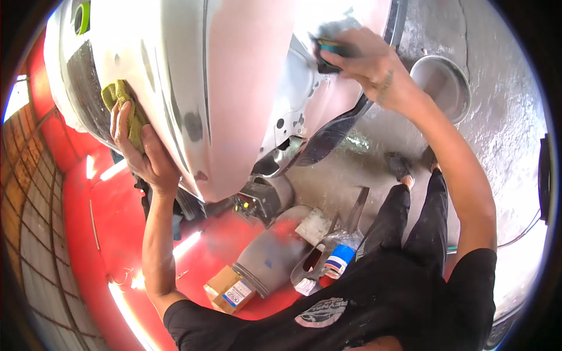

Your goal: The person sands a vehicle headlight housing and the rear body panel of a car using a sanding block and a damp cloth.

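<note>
A car body panel [240, 88], patched white, pale pink and bare grey, fills the top middle of the head view. On its left side my left hand [143, 152] presses a folded yellow-green cloth [136, 120], thumb on one side and fingers on the other. Over at the right part of the bodywork, my right hand [372, 64] grips a dark block with a teal band [329, 54], probably a sanding block. Motion blurs the block and fingers. The block appears to rest against the whitish metal near a recessed opening; its underside is hidden.
A round basin [442, 88] sits on the wet grey floor at the right. Below the panel are a grey drum-like container [272, 257], a cardboard box [228, 288] and a can with a blue-and-white label [339, 260]. A green ring [84, 17] shows at upper left.
</note>
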